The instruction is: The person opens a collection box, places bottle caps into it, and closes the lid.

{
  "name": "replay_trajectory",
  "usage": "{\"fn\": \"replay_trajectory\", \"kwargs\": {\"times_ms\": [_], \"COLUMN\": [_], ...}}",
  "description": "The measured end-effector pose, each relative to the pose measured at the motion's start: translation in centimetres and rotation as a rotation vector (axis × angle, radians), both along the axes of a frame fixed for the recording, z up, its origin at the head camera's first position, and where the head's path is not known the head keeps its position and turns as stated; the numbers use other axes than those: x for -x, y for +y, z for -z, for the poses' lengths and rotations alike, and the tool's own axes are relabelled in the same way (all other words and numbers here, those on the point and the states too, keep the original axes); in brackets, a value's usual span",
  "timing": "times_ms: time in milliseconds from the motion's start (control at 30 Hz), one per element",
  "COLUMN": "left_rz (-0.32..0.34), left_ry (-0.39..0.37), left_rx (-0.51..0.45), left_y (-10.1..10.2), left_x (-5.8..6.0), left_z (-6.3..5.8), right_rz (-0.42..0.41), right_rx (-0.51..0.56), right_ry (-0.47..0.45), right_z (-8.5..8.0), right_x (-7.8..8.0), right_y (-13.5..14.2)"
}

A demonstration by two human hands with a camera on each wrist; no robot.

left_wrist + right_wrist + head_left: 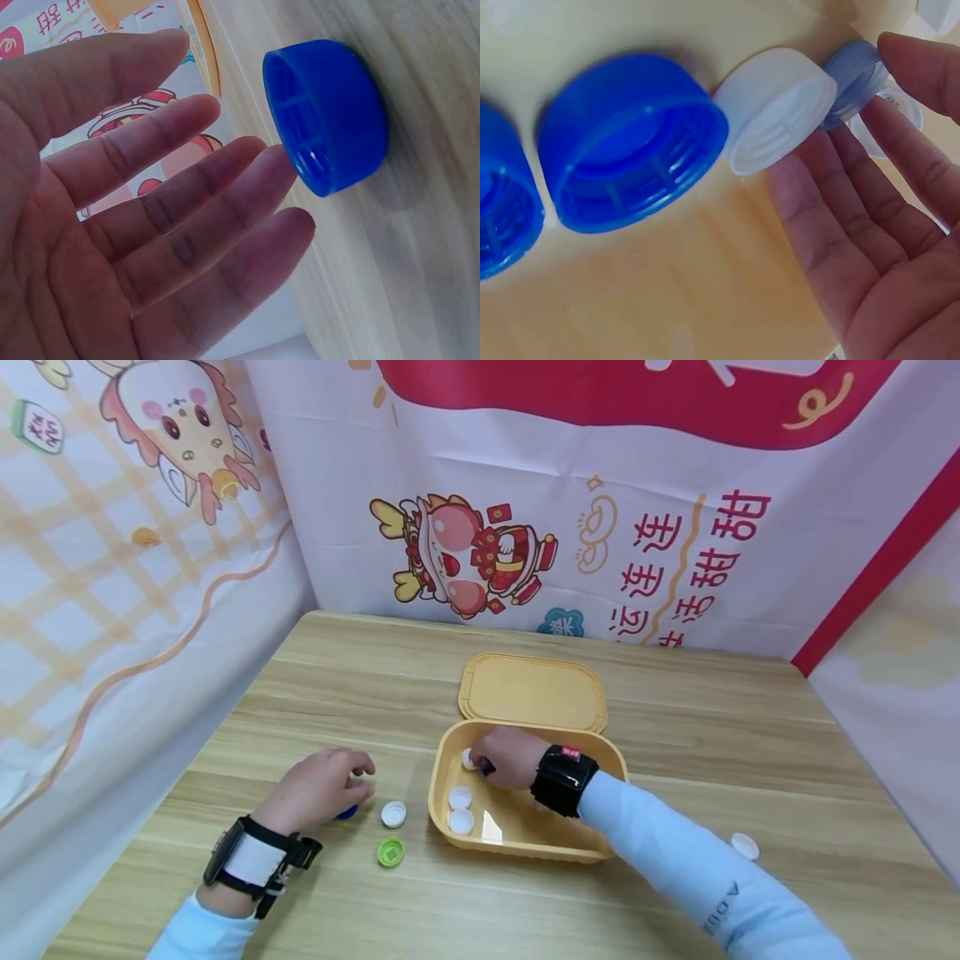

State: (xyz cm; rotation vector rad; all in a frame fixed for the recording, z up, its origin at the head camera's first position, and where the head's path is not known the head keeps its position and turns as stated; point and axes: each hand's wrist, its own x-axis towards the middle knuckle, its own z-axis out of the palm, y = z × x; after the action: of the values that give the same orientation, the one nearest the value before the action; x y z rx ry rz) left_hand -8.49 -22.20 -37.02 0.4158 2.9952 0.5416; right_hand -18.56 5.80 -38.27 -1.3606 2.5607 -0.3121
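My left hand [313, 791] hovers above the table with relaxed fingers, holding nothing. Just beyond its fingertips a blue bottle cap [326, 116] rests on the wood, mostly hidden by the hand in the head view. My right hand [512, 757] reaches into a yellow plastic box [525, 848]. Between its thumb and index finger it pinches a grey-blue cap [853, 84]. A white cap [776, 109] stands right beside that one, followed in the row by blue caps [634, 142]. Two white caps [461, 810] lie at the box's left side.
A white cap [393, 814] and a green cap [390, 852] lie between my left hand and the box. The box's yellow lid [531, 693] lies flat behind it. Another white cap [745, 846] sits to the right, beyond my sleeve. Printed cloth [337, 468] hangs around the table.
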Motion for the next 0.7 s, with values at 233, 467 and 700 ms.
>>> {"fn": "replay_trajectory", "kwargs": {"times_ms": [233,467,700], "left_rz": [0.000,-0.013,0.009], "left_ry": [-0.003,-0.019,-0.005], "left_rx": [0.009,0.011,0.021], "left_y": [0.3,0.8,1.4], "left_x": [0.0,0.2,0.2], "left_z": [-0.1,-0.1,-0.2], "right_rz": [0.005,0.004,0.051], "right_rx": [0.004,0.013,0.049], "right_ry": [-0.011,0.005,-0.018], "right_z": [0.1,-1.1,-4.1], "right_x": [0.1,0.1,-0.5], "right_y": [0.1,0.7,2.5]}}
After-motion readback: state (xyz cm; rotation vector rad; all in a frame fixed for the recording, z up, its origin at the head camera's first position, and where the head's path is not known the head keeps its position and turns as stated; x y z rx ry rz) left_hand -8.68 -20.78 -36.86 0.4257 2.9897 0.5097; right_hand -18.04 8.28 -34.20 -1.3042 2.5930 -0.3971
